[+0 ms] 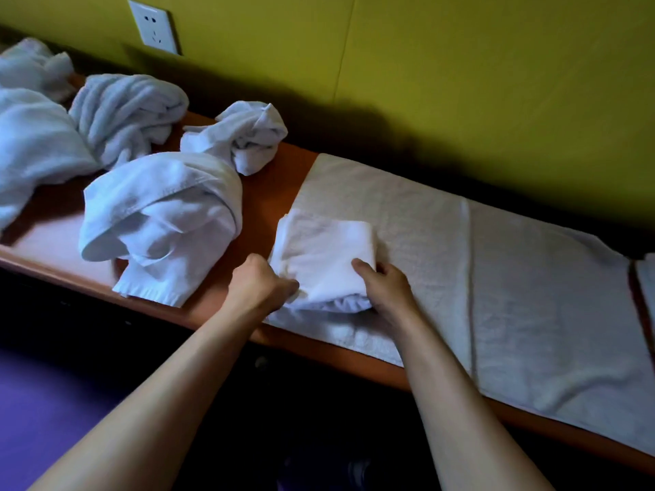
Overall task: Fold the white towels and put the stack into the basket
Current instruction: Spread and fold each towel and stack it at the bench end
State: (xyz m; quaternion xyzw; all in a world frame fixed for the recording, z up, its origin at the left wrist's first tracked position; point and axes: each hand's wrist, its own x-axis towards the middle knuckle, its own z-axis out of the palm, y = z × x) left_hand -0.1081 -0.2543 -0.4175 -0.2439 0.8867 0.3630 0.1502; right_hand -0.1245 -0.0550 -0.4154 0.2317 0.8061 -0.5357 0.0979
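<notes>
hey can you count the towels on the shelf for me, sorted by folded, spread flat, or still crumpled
Folded towel, held by left hand and right hand: 1
Spread flat towel: 1
Crumpled towels: 5
Total: 7

Between the fingers [361, 265] lies a folded towel [326, 256] of soft white terry cloth, matt and finely looped. Under it a spread towel [514, 278] shows the same nubbly weave with a flat woven band. Left of the fingers, crumpled towels [159, 210] are limp cloth. The worktop [269, 193] looks smooth, orange, faintly glossy laminate.
</notes>
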